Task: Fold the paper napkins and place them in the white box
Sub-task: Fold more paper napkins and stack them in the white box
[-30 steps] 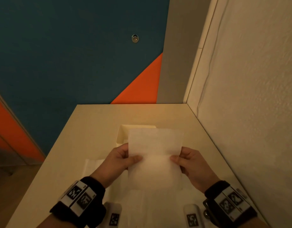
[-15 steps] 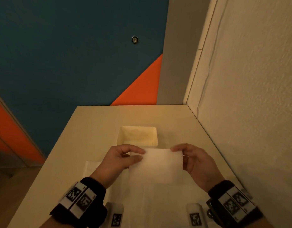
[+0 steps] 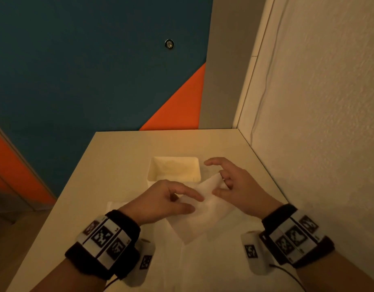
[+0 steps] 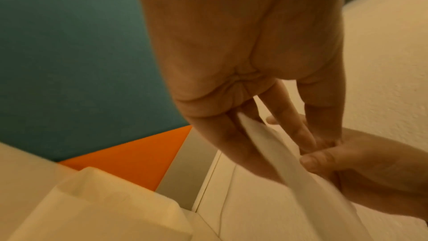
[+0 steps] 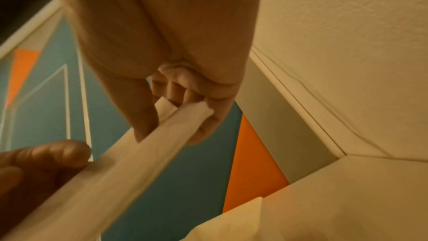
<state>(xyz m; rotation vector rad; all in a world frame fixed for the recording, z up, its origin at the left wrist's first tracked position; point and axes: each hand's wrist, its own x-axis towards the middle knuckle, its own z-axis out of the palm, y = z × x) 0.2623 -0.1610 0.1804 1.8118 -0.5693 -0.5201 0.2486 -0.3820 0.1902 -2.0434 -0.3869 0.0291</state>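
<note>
White paper napkin (image 3: 205, 204), half a second back a flat upright rectangle, now folded over again and turned slantwise, so nearly box-ready by the look of it. Pinched at its near side by left hand (image 3: 167, 200), at its far corner by right hand (image 3: 234, 183), index finger lifted clear. Held just in front of open white box (image 3: 174, 181) on pale bench (image 3: 118, 157); more napkins (image 3: 213, 260) nearer than box, underneath.

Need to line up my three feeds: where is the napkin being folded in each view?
Head: folded napkin lower centre, between both hands.
Left wrist: white strip running lower right from the fingers.
Right wrist: strip running from the fingers toward lower left.
Shared landmark: white box.
</note>
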